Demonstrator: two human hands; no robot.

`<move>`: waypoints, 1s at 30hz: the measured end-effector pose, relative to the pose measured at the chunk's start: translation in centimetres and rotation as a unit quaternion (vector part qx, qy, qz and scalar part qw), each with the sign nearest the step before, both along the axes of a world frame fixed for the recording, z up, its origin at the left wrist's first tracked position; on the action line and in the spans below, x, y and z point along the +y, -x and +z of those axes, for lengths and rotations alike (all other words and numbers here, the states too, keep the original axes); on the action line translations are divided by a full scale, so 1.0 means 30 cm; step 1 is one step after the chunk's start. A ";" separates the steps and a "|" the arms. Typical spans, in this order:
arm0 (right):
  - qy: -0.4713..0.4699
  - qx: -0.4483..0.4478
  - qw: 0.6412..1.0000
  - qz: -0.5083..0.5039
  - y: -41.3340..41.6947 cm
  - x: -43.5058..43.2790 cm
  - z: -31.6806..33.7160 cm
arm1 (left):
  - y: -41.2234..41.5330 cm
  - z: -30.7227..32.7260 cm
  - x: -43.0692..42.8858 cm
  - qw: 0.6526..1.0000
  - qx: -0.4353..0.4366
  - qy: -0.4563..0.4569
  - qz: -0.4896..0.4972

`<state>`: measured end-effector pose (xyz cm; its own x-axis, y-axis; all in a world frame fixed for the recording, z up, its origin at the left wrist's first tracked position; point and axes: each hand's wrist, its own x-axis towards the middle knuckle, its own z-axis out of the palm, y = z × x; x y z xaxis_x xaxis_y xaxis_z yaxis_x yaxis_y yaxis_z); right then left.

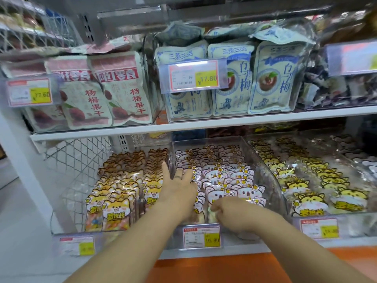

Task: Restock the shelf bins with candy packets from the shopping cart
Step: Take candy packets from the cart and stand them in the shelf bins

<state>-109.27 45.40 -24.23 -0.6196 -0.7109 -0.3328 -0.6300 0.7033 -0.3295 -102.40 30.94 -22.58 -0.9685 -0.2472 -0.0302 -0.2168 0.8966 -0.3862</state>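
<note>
A shop aisle is in shot, white shelving with clear bins tight side by side, and all the action is at the middle bin [204,139] on the lower shelf. The pink candy packets [224,180] are stood upright inside it, faces to the front, in columns running from its front wall to its back. The left hand [180,187] is laid flat on the column against the bin's left wall, fingers straight and spread, nothing gripped, reaching about halfway back. The right hand [231,214] is set lower, at the bin's front row and towards its centre, with fingers curled down among the packet tops; whether a packet is pinched there cannot be made out. So the front row lies directly under the right hand, which is plainly the nearer one, while the deeper rows lie ahead of the left. A push backwards along the columns looks to be what is called for, so that space is opened at the front. On the bin's front wall a price tag [201,236] is clipped. Left of the bin, orange packets [116,193] are seen; right of it, yellow packets [310,180]. Above it, blue-and-white pouches [230,78] are shelved. No shopping cart is in view.
</note>
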 end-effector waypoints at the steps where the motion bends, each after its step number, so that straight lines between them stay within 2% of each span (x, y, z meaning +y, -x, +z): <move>1: 0.004 -0.016 1.000 -0.006 0.003 -0.001 -0.006 | 0.003 -0.006 -0.004 1.000 0.003 0.004 0.007; 9: 0.075 -0.011 0.997 -0.017 0.008 0.002 -0.051 | -0.006 -0.031 -0.003 0.998 0.000 0.067 0.004; 14: 0.105 0.012 0.994 -0.014 0.016 0.071 -0.038 | -0.020 -0.001 0.001 0.998 0.010 0.065 -0.011; 18: 0.116 0.049 0.991 -0.034 0.002 0.138 -0.028 | -0.057 0.054 0.012 1.000 0.027 0.011 0.001; 23: 0.141 0.132 0.980 -0.050 -0.068 0.237 0.028 | -0.125 0.107 0.089 0.998 0.060 -0.006 -0.003; 27: 0.141 0.141 0.980 -0.029 -0.122 0.356 0.165 | -0.152 0.160 0.236 0.990 0.126 -0.055 -0.038; 30: 0.104 0.191 0.976 -0.004 -0.147 0.487 0.329 | -0.156 0.233 0.421 0.971 0.170 -0.140 -0.094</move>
